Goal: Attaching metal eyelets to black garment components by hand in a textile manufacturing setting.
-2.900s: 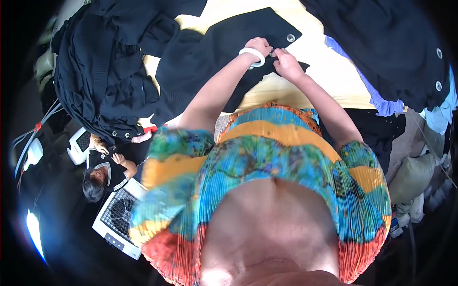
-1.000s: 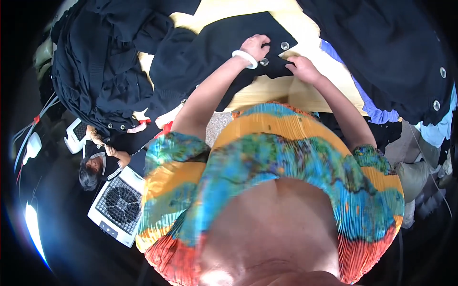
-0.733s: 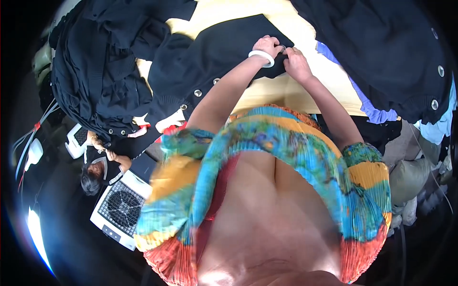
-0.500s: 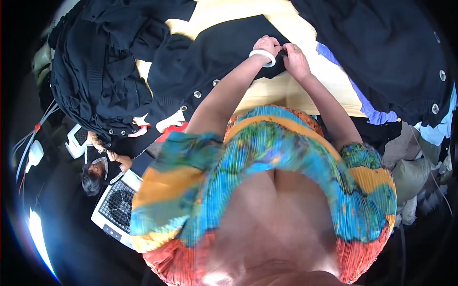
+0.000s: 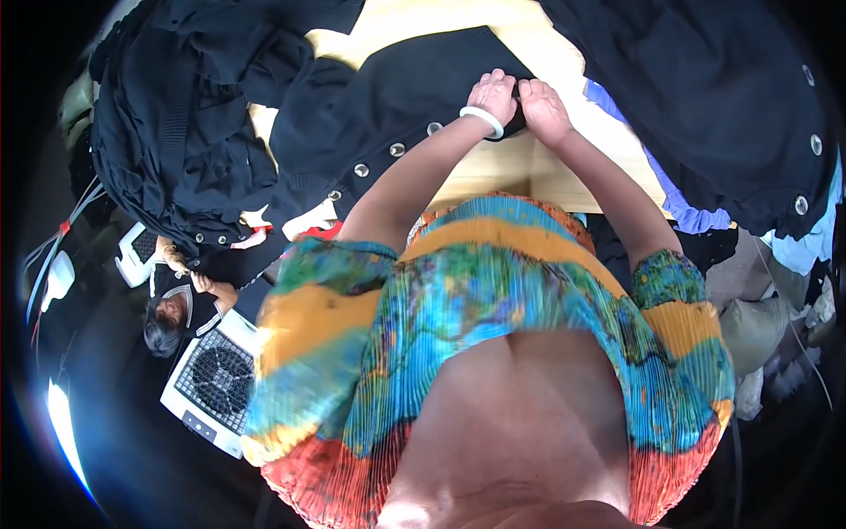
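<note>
A black knit cardigan (image 5: 414, 79) with shiny round buttons along one edge lies spread on the pale yellow tabletop (image 5: 493, 172). At its right end, my left hand (image 5: 493, 97) is closed on the fabric, fingers curled over the edge. A white bangle (image 5: 482, 122) circles that wrist. Right beside it, my right hand (image 5: 544, 110) is closed on the same corner of the cardigan. The two hands nearly touch, and they hide the bit of cloth between them.
Heaped black garments (image 5: 194, 115) cover the table's left side. Another black buttoned garment (image 5: 705, 106) hangs over the right side, with purple cloth (image 5: 696, 212) below it. A white-framed fan (image 5: 216, 379) stands at lower left, near another person (image 5: 181, 295). Stuffed sacks (image 5: 753, 331) are at right.
My fingers have moved from a raised pinch at the cardigan's edge to a lower, curled hold. My left wrist has shifted slightly, and one more button shows beside my forearm.
</note>
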